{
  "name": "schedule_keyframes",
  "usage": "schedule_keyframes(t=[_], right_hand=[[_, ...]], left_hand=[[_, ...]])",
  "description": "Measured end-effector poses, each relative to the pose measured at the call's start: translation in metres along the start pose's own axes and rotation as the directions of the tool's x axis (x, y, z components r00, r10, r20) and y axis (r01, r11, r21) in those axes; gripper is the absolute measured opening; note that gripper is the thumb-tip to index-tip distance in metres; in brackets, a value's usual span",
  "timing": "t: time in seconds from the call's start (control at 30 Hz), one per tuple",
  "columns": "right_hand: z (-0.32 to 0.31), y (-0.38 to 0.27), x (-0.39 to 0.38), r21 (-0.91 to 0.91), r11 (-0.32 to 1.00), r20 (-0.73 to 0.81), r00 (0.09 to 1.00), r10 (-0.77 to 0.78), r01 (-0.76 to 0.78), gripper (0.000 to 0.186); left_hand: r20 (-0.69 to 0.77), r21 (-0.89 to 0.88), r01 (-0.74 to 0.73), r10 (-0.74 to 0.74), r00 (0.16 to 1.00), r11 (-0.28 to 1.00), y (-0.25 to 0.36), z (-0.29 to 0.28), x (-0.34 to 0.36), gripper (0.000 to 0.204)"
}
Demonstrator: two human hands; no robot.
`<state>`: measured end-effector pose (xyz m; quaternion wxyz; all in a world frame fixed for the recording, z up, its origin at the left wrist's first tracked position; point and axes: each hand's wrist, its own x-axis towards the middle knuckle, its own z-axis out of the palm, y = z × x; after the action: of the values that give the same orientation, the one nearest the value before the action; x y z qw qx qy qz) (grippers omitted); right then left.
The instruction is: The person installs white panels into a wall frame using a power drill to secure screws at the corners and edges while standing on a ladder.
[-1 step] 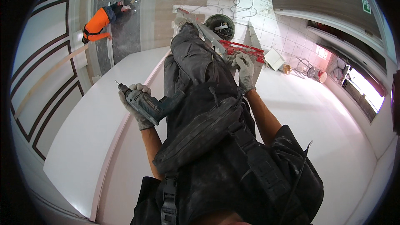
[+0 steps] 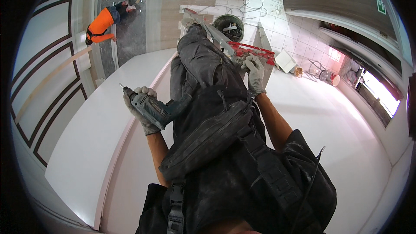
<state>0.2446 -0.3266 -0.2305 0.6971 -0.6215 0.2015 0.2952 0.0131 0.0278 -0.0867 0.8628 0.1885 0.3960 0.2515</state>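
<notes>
My left hand (image 2: 145, 109), in a grey knit glove, is wrapped round the body of a dark teal power drill (image 2: 148, 106). The drill's bit points up and to the left, and its handle lies toward my thigh. My right hand (image 2: 255, 71), gloved alike, is closed with its fingertips drawn together over the top of a stepladder (image 2: 251, 52) with red parts. Whatever it may pinch is too small to make out. My dark trousers and a black waist bag (image 2: 208, 141) fill the middle, between both forearms.
A black bucket (image 2: 229, 28) stands on the tiled floor beyond the ladder, near a loose cable (image 2: 255, 8). A white panel edge (image 2: 125, 138) runs along my left. Farther left, a person in an orange vest (image 2: 102, 25) bends down. A white box (image 2: 285, 61) is at the right.
</notes>
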Motion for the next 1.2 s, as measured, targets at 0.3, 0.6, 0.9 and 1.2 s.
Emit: schedule_keyframes(t=[0.3,0.6,0.9,1.2], right_hand=[[-0.003,0.008,-0.003,-0.13,0.989,-0.097,0.994,0.053,-0.066,0.012],[-0.002,0.006,-0.006,-0.663,0.749,-0.135,0.983,-0.122,0.002,0.023],[0.003,-0.022,-0.019,-0.849,0.525,0.036,0.998,-0.054,0.06,0.029],[-0.006,-0.016,-0.024,-0.709,0.698,-0.089,0.994,0.057,-0.104,0.031]], left_hand=[[-0.028,-0.013,-0.008,0.008,1.0,1.0,-0.003,-0.003,-0.002,0.065],[-0.05,-0.005,-0.015,0.014,0.999,1.0,-0.004,0.0,0.0,0.065],[-0.091,0.023,-0.022,0.024,0.996,0.999,-0.004,0.009,0.001,0.065],[-0.111,0.014,-0.009,0.01,0.994,1.0,-0.005,0.011,0.0,0.065]])
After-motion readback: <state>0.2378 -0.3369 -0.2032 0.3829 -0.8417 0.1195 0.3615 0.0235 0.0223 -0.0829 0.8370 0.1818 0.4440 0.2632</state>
